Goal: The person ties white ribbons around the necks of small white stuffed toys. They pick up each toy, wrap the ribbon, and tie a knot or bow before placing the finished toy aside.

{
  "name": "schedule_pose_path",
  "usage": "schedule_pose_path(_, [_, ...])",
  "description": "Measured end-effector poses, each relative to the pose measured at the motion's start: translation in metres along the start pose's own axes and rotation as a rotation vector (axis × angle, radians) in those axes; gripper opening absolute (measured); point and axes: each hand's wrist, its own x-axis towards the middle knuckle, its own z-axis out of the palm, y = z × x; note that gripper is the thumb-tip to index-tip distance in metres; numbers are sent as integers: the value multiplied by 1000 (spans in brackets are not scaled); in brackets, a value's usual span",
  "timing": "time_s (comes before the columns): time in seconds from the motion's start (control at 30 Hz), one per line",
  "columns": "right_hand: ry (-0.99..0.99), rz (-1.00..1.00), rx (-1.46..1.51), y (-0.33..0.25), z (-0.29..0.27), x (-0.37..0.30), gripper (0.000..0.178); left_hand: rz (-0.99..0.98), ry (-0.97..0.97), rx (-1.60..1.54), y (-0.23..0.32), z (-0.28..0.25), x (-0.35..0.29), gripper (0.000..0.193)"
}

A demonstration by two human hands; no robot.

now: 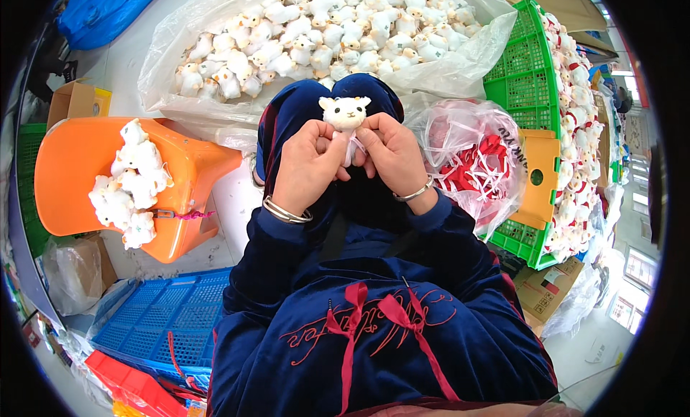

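A small white plush lamb [345,114] with dark eyes faces up between my hands, above my knees. My left hand [302,164] grips it from the left, thumb and fingers closed near its neck. From the other side my right hand [394,155] pinches at the same spot, its fingers curled in. A pale ribbon [351,147] shows below the head, between both thumbs. Most of the lamb's body is hidden by my fingers. On the right a clear plastic bag [460,122] holds red pieces with white ribbons [480,169].
Ahead lies a large clear sack [162,72] of white plush lambs [302,47]. Several more lambs [133,169] sit on an orange stool [65,165] at left. A green crate [514,79] filled with red-and-white plush toys stands right; a blue crate [169,309] is at lower left.
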Motion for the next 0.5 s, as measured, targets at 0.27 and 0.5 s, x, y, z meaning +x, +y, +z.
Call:
schedule_pose_path(0.27, [-50, -20, -193, -6, 0, -5, 14, -1, 29, 189, 5, 1, 2, 22])
schedule_pose_path(0.5, [9, -64, -118, 11, 2, -1, 14, 64, 31, 306, 6, 3, 3, 23])
